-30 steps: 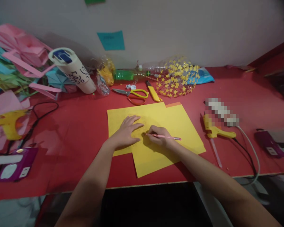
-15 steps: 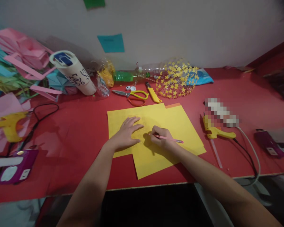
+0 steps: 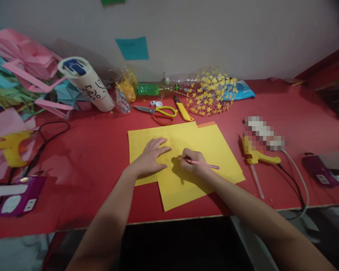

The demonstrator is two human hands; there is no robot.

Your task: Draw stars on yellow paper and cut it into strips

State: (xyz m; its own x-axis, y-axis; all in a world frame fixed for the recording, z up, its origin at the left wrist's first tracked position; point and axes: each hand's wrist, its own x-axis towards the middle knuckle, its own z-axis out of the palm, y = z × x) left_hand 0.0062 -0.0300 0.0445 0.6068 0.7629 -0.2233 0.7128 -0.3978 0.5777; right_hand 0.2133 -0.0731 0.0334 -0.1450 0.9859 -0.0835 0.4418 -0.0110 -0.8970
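Overlapping sheets of yellow paper [image 3: 180,192] lie on the red table in front of me. My left hand [image 3: 151,156] rests flat on the left sheet with its fingers spread. A pink pencil [image 3: 205,164] with an eraser end is pinched in my right hand [image 3: 193,161], its tip down at the paper near the middle. Faint marks seem to show on the yellow sheet between the hands, too weak to make out. An orange edge [image 3: 207,124] peeks out behind the upper sheet.
Beyond the paper lie scissors [image 3: 158,112] and a yellow utility knife [image 3: 184,111]. A white tumbler [image 3: 90,86] stands back left beside folded paper pieces [image 3: 25,56]. Yellow glue guns [image 3: 255,156] with cords lie at both sides. The table's front edge [image 3: 180,221] is close.
Both hands keep nearly the same places on the paper; the pencil's tip has shifted very slightly. The whole view has moved a little, with things sitting slightly higher.
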